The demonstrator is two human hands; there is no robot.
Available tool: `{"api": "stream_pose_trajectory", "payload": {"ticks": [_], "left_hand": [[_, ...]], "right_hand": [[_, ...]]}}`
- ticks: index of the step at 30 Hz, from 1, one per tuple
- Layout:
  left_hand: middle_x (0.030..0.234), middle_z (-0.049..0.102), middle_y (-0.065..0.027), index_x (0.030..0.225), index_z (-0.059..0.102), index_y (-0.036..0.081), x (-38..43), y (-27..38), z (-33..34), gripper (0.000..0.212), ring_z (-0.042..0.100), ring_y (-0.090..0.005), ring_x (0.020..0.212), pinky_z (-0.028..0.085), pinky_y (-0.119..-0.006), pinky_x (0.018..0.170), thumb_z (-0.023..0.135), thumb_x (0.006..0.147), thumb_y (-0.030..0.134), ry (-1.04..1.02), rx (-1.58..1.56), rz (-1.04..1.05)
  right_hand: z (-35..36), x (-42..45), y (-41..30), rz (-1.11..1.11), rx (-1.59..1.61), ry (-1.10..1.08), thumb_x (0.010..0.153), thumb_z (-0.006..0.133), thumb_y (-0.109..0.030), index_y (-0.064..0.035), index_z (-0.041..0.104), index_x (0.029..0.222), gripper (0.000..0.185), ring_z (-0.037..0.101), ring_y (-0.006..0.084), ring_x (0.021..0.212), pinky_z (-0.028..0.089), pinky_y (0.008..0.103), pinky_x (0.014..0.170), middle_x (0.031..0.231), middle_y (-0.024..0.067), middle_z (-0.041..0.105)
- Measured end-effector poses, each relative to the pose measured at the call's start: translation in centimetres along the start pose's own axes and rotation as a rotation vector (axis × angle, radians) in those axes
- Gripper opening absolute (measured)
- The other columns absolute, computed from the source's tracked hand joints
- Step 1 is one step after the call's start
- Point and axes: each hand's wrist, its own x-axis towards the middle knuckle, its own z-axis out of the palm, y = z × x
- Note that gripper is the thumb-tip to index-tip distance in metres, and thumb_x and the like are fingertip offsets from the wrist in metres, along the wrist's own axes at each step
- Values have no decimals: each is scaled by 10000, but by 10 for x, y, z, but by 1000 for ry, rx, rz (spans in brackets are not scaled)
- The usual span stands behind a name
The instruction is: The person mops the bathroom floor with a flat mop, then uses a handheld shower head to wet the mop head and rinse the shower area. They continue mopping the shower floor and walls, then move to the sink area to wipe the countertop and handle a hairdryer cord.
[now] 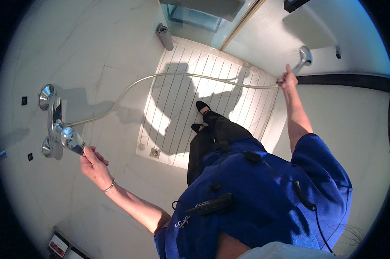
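My left hand grips the end of the lever on a chrome wall-mounted shower mixer. In my right hand is the handle of a chrome hand shower, raised on the far right side and slightly blurred. A clear, yellowish shower hose arches from the mixer across to the base of that handle. Whether water runs from the shower head cannot be told.
Below is a white slatted shower floor with a square drain at its edge. A rolled grey mat leans by the glass panel. A dark rail runs along the right wall. Toiletry dispensers sit at the lower left.
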Motion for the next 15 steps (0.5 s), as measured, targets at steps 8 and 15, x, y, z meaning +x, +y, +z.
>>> {"api": "stream_pose_trajectory", "payload": {"ticks": [8, 15], "left_hand": [[512, 426, 3, 780, 513, 29, 0, 17, 13, 373, 392, -64, 416, 312, -212, 371, 499, 936, 368, 127, 94, -127], [669, 554, -67, 919, 545, -14, -17, -8, 42, 242, 502, -105, 516, 461, -248, 482, 586, 898, 224, 328, -244, 50]], "right_hand": [[137, -70, 73, 422, -10, -647, 803, 699, -342, -152, 427, 700, 347, 307, 85, 381, 280, 282, 342, 512, -41, 359], [206, -134, 86, 565, -171, -950, 823, 650, -445, -124, 400, 702, 424, 302, 71, 416, 254, 246, 383, 566, -27, 385]]}}
